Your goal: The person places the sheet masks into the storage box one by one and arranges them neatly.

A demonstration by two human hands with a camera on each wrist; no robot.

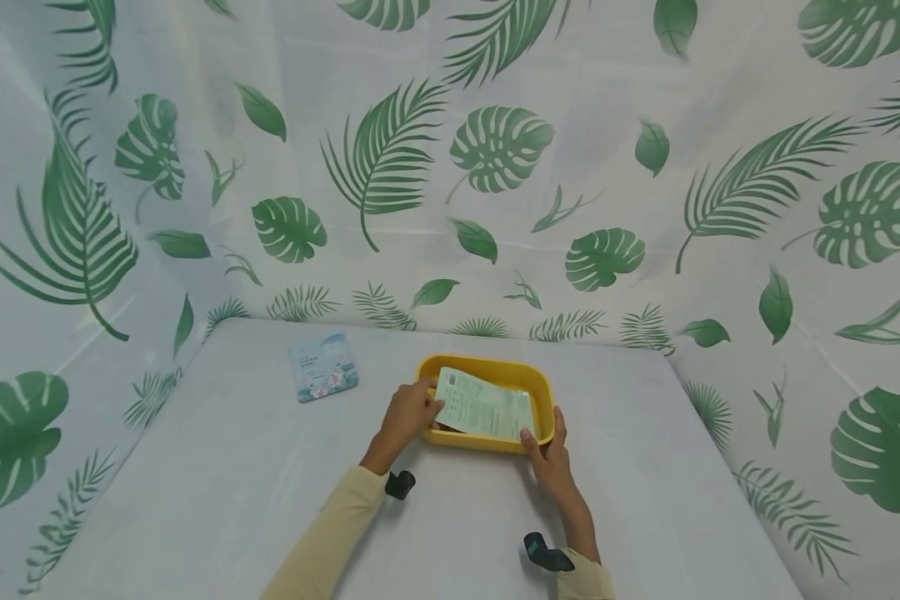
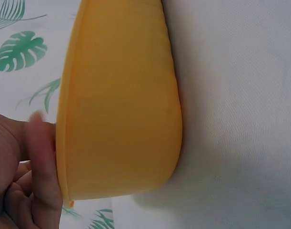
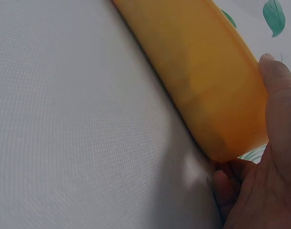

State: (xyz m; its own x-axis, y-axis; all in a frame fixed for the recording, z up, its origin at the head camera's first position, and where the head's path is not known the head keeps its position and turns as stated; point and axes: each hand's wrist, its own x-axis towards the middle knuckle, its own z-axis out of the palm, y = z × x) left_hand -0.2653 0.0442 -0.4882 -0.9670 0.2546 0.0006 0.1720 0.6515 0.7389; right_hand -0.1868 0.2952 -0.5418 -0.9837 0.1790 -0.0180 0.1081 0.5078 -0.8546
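Note:
A yellow plastic bin (image 1: 487, 445) with rounded corners sits on the table, its front wall large in both wrist views. Inside it lies a flat pale green packet (image 1: 483, 406) with printed text, its left end raised over the rim. My left hand (image 1: 408, 410) reaches over the bin's front left corner and pinches the packet's left end; in the left wrist view the fingers (image 2: 43, 176) are curled at the rim. My right hand (image 1: 553, 462) grips the front right corner, thumb at the rim and fingers round the outside and under the base.
A flat blue packet (image 1: 324, 367) with a pink flower print lies on the white table (image 1: 255, 467), left of the bin. Leaf-patterned sheeting (image 1: 510, 275) rises behind the table and along both sides.

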